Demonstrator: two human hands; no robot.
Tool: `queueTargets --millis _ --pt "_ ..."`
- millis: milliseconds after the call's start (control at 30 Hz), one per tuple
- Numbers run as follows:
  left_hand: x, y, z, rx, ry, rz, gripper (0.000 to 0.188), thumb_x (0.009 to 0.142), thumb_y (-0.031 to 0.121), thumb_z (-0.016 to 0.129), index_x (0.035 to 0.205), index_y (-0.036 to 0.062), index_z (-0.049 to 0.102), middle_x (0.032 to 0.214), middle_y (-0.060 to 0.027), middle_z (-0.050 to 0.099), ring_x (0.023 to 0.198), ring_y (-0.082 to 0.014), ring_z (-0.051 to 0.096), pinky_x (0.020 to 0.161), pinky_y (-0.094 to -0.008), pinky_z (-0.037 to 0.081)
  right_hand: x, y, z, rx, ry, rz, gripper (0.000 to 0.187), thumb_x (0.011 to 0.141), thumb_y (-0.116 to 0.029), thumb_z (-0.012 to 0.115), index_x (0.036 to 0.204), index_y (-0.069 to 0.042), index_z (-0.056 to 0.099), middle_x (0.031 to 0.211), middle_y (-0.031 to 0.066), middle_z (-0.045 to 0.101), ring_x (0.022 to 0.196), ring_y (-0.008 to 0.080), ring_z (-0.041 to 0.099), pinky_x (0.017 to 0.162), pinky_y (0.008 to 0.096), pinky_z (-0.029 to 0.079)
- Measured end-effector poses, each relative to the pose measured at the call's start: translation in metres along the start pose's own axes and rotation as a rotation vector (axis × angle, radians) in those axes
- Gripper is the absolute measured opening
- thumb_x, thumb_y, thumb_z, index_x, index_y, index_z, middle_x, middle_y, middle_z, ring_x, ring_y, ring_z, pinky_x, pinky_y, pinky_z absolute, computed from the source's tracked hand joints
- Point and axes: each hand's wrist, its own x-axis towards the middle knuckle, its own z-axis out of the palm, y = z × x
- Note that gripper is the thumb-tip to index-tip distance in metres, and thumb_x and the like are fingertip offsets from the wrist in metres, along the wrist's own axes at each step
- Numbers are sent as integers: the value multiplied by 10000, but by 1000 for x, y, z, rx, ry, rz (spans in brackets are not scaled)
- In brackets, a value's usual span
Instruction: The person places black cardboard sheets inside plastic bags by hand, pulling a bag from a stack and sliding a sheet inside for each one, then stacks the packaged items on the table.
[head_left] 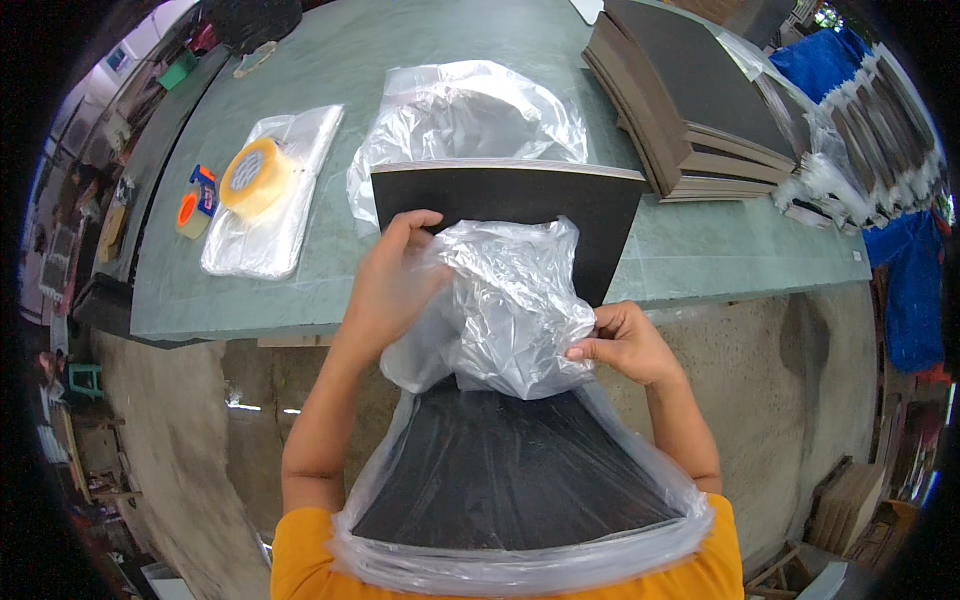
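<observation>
A flat black board (600, 225) with a pale far edge stands tilted between the table and my chest. Clear plastic wraps its near part, and a loose, crumpled bunch of the clear plastic bag (520, 310) lies over its middle. At the bunch's left side, my left hand (400, 280) grips the plastic, its index finger bent over the board's face; its other fingers are slightly blurred. My right hand (630, 345) pinches the bag's right side between thumb and fingers.
A green table (330, 290) holds a crumpled clear bag (470, 110) behind the board. Left lie folded plastic bags (270, 235), a tape roll (255, 178) and a tape dispenser (197, 205). Stacked dark boards (700, 90) and plastic-wrapped boards (870, 130) stand right.
</observation>
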Motion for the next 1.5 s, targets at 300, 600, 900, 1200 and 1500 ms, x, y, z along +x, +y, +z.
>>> queueTargets --millis 300,600,900,1200,1500 --pt "-28 58 40 -606 -512 -44 461 694 131 664 1097 56 454 707 -85 500 582 -152 478 547 -310 411 -2 12 18 135 61 -82 112 702 -68 633 771 19 613 706 22 602 606 63 531 551 209 418" --pt "-23 13 53 -378 -442 211 346 636 122 678 967 55 599 787 -69 519 654 -186 505 600 -287 400 9 19 0 565 20 -219 175 778 -120 581 911 -6 582 811 58 604 684 108 563 614 231 455" --pt "-142 -192 -93 429 292 -590 157 716 82 543 833 -22 557 807 -177 565 743 -268 539 695 -351 414 -53 21 -102 762 720 -292 137 790 -94 540 882 7 537 853 100 579 791 146 571 682 280 485" --pt "-28 48 22 -485 -400 2 197 750 233 625 765 46 566 627 -36 537 616 -85 498 549 -237 402 23 6 33 509 -111 -161 214 728 -255 649 753 -60 563 718 36 576 587 127 550 518 253 451" --pt "-9 -39 -65 -29 64 -330 113 720 146 584 719 33 589 602 -43 574 530 -109 523 511 -256 423 -11 9 -7 383 184 -209 203 716 -213 664 759 -46 556 722 37 589 590 114 548 514 254 451"
